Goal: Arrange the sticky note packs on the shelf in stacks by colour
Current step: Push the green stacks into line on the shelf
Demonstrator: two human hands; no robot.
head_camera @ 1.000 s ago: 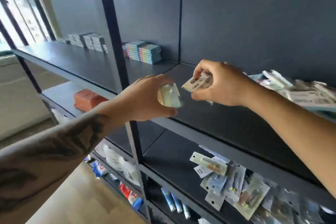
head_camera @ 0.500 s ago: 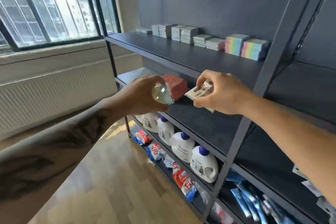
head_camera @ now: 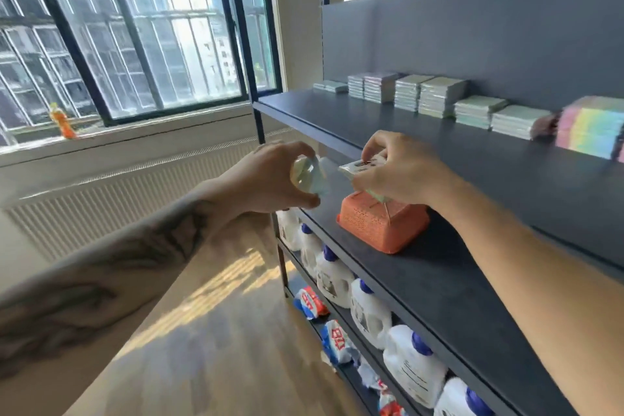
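We note the left hand (head_camera: 270,179) raised before the shelf unit, thumb and fingers curled round a pale shiny pack (head_camera: 309,174) of sticky notes. At its 3 o'clock, just beside it but apart, the right hand (head_camera: 401,172) pinches a second pack (head_camera: 361,167) with a printed label, fingers bent over its top edge. Both packs are held in the air, neither resting on a board.

Directly at 6 o'clock of the right hand, an orange basket (head_camera: 381,224) lies upside down on the middle shelf (head_camera: 456,297); part of the second pack shows against its top, and we cannot tell whether they touch.

At 1 to 2 o'clock of the hands, the upper shelf (head_camera: 388,125) carries a row of stacked packs (head_camera: 439,96) along the grey back panel (head_camera: 506,27), pale green and lilac-tinted, in stacks of differing height. At the row's right end stands a rainbow-striped stack (head_camera: 589,128). The front half of that board is bare.

At 5 o'clock, the lower shelf holds white jugs (head_camera: 369,314) with blue caps, and red-and-blue bags (head_camera: 310,302) lie on the bottom level. At 10 o'clock, an orange bottle (head_camera: 62,120) stands on the window sill (head_camera: 135,138).
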